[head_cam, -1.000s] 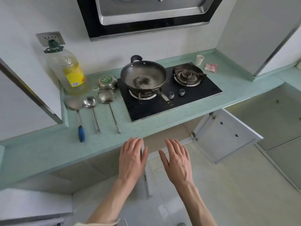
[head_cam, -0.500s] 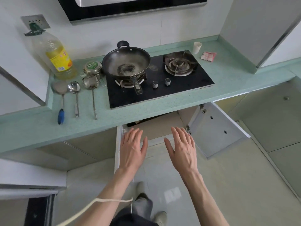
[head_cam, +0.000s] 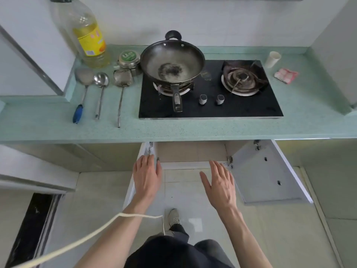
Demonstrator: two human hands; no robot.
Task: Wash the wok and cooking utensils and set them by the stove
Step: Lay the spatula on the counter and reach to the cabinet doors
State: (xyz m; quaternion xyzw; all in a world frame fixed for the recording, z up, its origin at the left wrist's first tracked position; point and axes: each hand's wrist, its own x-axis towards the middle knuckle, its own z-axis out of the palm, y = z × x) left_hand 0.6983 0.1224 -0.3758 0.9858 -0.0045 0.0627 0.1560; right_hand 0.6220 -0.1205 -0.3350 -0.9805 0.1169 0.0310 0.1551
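Note:
A dark wok (head_cam: 172, 63) with burnt residue in its bottom sits on the left burner of the black stove (head_cam: 210, 105), handle toward me. To the stove's left, three utensils lie side by side on the green counter: a blue-handled spatula (head_cam: 83, 89), a steel ladle (head_cam: 101, 88) and a long steel spatula (head_cam: 122, 88). My left hand (head_cam: 147, 176) and my right hand (head_cam: 219, 184) hover flat and open below the counter edge, in front of the open cabinet, holding nothing.
A large oil bottle (head_cam: 87, 35) and a green-lidded tin (head_cam: 129, 59) stand behind the utensils. A white cup (head_cam: 272, 59) and a pink packet (head_cam: 286, 75) lie right of the stove. Two cabinet doors (head_cam: 270, 171) swing open under the counter. A cord (head_cam: 96, 232) crosses my left arm.
The view has shifted so the counter faces me squarely and closer. Both hands stay open and have moved slightly apart below the counter edge.

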